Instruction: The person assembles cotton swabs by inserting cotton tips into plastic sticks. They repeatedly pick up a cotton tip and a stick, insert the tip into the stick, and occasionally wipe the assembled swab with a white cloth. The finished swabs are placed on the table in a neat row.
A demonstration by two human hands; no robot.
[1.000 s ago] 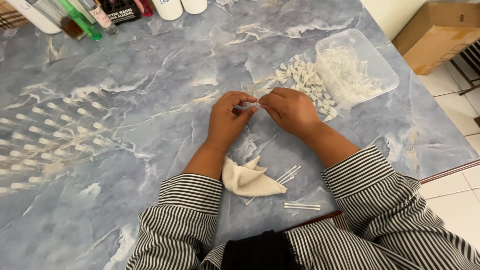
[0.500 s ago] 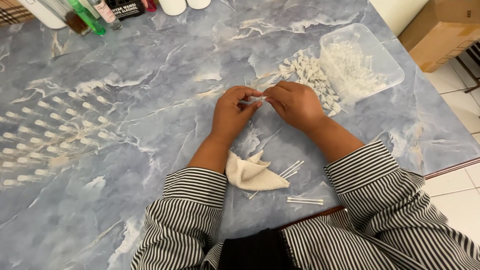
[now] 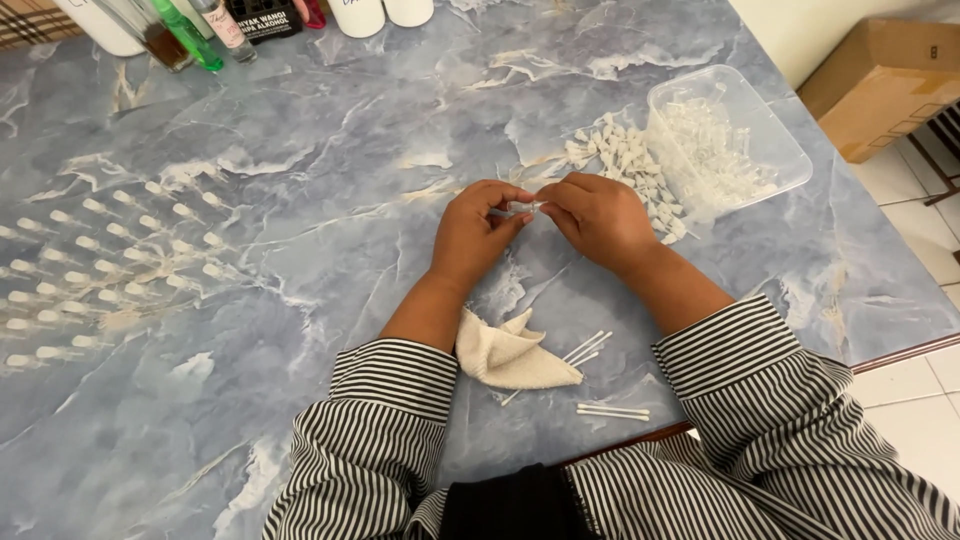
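The left hand (image 3: 470,235) and right hand (image 3: 600,215) are pinching one small white piece (image 3: 523,207) between fingertips just above the desk (image 3: 330,130) (pile of white pieces (image 3: 625,160) lying within reach).

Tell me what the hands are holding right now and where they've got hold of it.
Both hands pinch one small clear plastic piece between them: the left hand has its left end in a fingertip grip, the right hand its right end. What kind of piece it is cannot be told.

A small white piece (image 3: 527,207) is pinched between the left hand (image 3: 478,232) and right hand (image 3: 598,215) at frame centre, above a folded cloth (image 3: 508,352).
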